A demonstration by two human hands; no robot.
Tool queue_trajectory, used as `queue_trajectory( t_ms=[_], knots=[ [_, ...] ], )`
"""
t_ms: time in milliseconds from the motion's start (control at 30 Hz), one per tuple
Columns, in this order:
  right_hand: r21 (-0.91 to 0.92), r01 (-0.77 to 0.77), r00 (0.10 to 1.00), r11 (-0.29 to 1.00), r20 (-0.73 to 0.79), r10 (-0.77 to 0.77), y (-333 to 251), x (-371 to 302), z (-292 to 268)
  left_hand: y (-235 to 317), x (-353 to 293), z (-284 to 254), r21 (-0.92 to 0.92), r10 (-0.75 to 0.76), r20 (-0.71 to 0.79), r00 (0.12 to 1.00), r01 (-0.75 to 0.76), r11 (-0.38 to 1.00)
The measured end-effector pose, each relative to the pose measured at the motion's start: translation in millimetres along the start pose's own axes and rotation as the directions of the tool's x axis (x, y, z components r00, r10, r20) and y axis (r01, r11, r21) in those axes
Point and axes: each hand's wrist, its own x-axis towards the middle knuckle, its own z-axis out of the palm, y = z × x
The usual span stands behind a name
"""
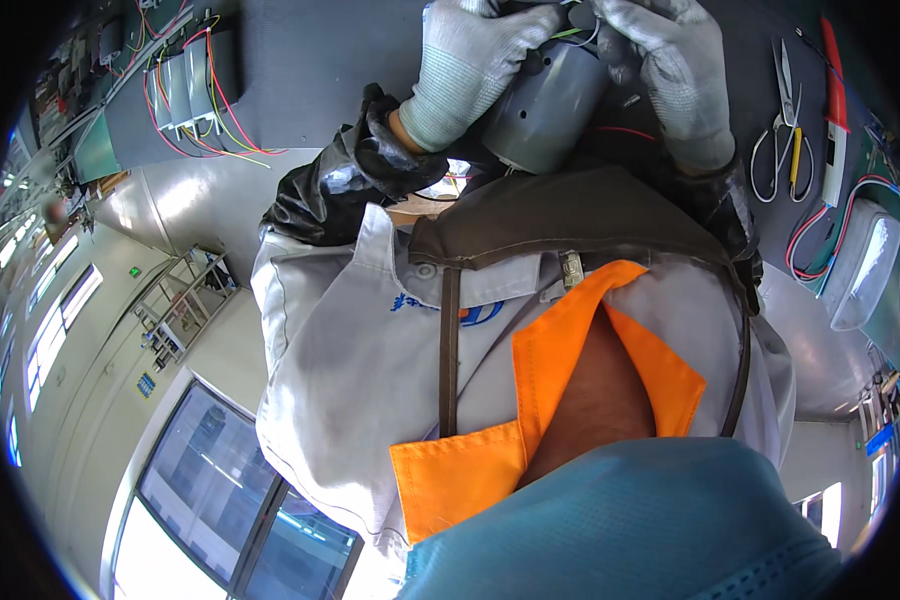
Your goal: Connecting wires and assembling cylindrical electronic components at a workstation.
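Observation:
My left hand (475, 62) and my right hand (670, 70), both in grey knit gloves, grip a grey cylindrical housing (545, 105) from either side at the top of the view, just above my chest. The fingertips of both hands meet at its far end, where thin green and white wires come out. A red wire (625, 131) runs by the cylinder under my right hand. Black sleeve covers (355, 175) wrap my forearms. My grey work jacket with its orange collar (570, 340) fills the middle of the view.
A dark bench mat (310, 60) lies beyond my hands. Scissors (785, 125) and a red-and-white pen-like tool (835, 110) lie at the right, near a white housing (865, 265) with red and blue wires. Grey boxes (190, 90) with red and yellow wires sit at the upper left.

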Motion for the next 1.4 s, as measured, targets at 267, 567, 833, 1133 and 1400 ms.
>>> queue_trajectory(
  t_ms=[267,567,833,1133,1400],
  knots=[
    [0.075,0.153,0.988,0.985,-0.026,-0.152,7.7,-6.9,3.1,5.4,3.4,5.9,-0.029,-0.023,-0.045,0.999,0.022,0.999],
    [-0.063,0.049,0.992,0.997,0.121,-0.041,-8.2,5.9,-17.4,-2.2,5.5,2.6,-0.164,-0.080,0.061,0.995,0.089,0.982],
    [0.033,0.041,0.998,0.999,0.047,-0.042,-1.5,-3.9,-8.6,0.1,9.9,5.0,-0.061,-0.018,-0.008,1.000,0.018,0.998],
    [-0.148,0.020,0.993,0.989,0.120,-0.002,-23.9,2.5,-11.5,-5.9,13.2,7.3,-0.074,0.083,0.020,0.996,-0.081,0.994],
    [-0.133,0.107,0.977,0.985,0.200,-0.079,-9.8,9.2,-16.9,-5.9,14.3,12.0,-0.143,0.115,0.016,0.993,-0.112,0.983]
  ],
)
